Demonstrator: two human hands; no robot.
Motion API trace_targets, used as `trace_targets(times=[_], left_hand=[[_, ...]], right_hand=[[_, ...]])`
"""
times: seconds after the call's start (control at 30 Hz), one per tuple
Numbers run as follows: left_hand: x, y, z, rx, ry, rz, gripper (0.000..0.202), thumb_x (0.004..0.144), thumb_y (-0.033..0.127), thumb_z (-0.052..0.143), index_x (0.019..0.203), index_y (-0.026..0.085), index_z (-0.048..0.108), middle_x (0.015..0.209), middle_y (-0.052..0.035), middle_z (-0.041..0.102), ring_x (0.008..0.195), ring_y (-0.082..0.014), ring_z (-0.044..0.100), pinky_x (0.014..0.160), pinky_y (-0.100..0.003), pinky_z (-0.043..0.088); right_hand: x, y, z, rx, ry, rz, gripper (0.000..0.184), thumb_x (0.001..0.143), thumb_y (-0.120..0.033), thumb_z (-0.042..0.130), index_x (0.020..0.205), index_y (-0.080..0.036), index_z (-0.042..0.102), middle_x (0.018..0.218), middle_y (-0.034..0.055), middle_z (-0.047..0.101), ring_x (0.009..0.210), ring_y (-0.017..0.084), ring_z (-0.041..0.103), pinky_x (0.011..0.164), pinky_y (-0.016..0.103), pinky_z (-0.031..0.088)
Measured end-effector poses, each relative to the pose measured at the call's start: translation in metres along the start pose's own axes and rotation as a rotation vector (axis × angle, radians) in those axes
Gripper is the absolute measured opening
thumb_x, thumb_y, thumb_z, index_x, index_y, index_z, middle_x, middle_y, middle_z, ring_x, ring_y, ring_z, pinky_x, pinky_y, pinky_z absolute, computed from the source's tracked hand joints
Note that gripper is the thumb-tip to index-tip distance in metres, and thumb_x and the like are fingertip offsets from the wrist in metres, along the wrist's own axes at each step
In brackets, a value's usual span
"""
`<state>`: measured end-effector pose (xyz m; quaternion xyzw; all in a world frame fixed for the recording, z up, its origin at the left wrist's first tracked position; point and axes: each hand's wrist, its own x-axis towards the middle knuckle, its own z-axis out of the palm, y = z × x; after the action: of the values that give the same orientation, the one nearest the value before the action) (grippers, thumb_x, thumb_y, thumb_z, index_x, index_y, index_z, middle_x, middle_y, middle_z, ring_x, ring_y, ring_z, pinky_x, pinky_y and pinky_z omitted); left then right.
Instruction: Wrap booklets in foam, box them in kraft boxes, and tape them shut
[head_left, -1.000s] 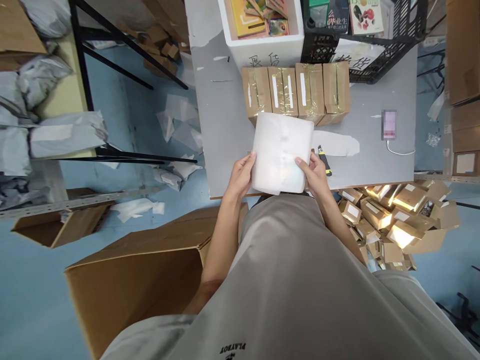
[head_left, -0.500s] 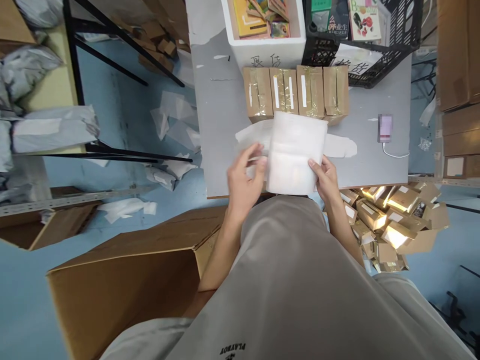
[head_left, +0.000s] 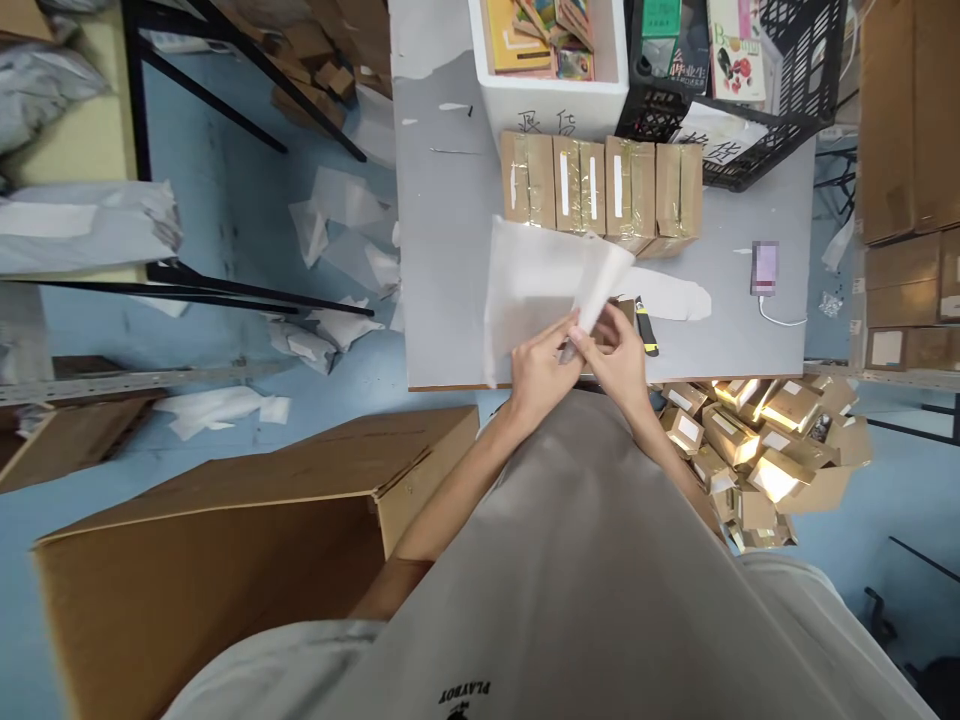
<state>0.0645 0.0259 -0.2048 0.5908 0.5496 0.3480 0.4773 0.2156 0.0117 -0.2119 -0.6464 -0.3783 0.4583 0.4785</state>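
Note:
In front of me a thin white packing sheet [head_left: 536,275] spreads over the table, its right part folded into a narrow white bundle [head_left: 602,275] that stands tilted. My left hand [head_left: 544,365] closes its fingers on the sheet at the bundle's lower end. Close beside it, my right hand [head_left: 619,358] pinches the same lower end, thumb and fingertips nearly meeting the left ones. What lies inside the folds is hidden. A black and yellow utility knife [head_left: 646,328] rests just right of my right hand.
Several taped cartons [head_left: 529,180] line up behind the sheet. Beyond them stand a white foam box [head_left: 555,105] and a black crate [head_left: 739,180] with books. A phone [head_left: 765,268] lies at right. A large open carton [head_left: 210,510] is at lower left; small boxes [head_left: 757,450] pile at lower right.
The wrapped white packet, earlier facing me flat, has turned onto its edge, and the sheet has opened out to the left. Both hands have come together at its lower end, uncovering the knife.

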Motion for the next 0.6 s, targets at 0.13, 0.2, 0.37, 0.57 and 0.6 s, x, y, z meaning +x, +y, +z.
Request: trace_targets(times=[0.13,0.2,0.37,0.57,0.6], left_hand=[[0.002,-0.011,-0.006,-0.042,-0.199,0.132,0.041,0.1,0.037,0.077,0.139,0.026,0.082,0.15,-0.0091,0.078,0.137,-0.0302,0.076,0.116,-0.045,0.064],[0.008,-0.023,-0.013,-0.076,-0.148,0.102,0.043,0.102,0.04,0.075,0.142,0.023,0.079,0.149,-0.0124,0.078,0.133,-0.0291,0.077,0.114,-0.045,0.065],[0.026,-0.047,-0.039,-0.211,0.019,-0.155,0.077,0.085,0.061,0.093,0.147,0.018,0.074,0.156,-0.0185,0.07,0.134,-0.0336,0.073,0.106,-0.044,0.066],[0.025,-0.05,-0.058,-0.661,-0.361,-0.474,0.075,0.069,0.074,0.099,0.113,0.015,0.084,0.116,-0.0151,0.087,0.112,-0.0349,0.081,0.097,-0.044,0.067],[0.024,-0.05,-0.059,-0.675,-0.341,-0.474,0.074,0.066,0.07,0.101,0.113,0.015,0.084,0.113,-0.014,0.088,0.108,-0.0335,0.082,0.094,-0.042,0.067]], right_hand=[[0.005,0.007,0.004,-0.031,0.15,0.008,0.05,0.09,-0.069,0.081,0.104,-0.022,0.075,0.101,0.0059,0.082,0.102,0.027,0.076,0.093,0.039,0.067],[0.007,0.013,-0.001,0.024,0.159,0.044,0.049,0.089,-0.07,0.081,0.1,-0.022,0.075,0.099,0.0061,0.083,0.102,0.028,0.076,0.095,0.041,0.065],[-0.007,0.013,-0.006,0.195,0.125,0.146,0.056,0.08,-0.069,0.091,0.112,-0.024,0.079,0.116,0.0087,0.088,0.115,0.031,0.08,0.107,0.045,0.064],[-0.017,0.01,0.006,0.208,0.079,0.199,0.067,0.076,-0.078,0.092,0.114,-0.024,0.08,0.121,0.0094,0.089,0.124,0.035,0.079,0.112,0.05,0.066],[-0.016,0.011,0.009,0.182,0.083,0.177,0.069,0.076,-0.079,0.092,0.116,-0.024,0.079,0.124,0.0098,0.088,0.128,0.034,0.078,0.115,0.05,0.064]])
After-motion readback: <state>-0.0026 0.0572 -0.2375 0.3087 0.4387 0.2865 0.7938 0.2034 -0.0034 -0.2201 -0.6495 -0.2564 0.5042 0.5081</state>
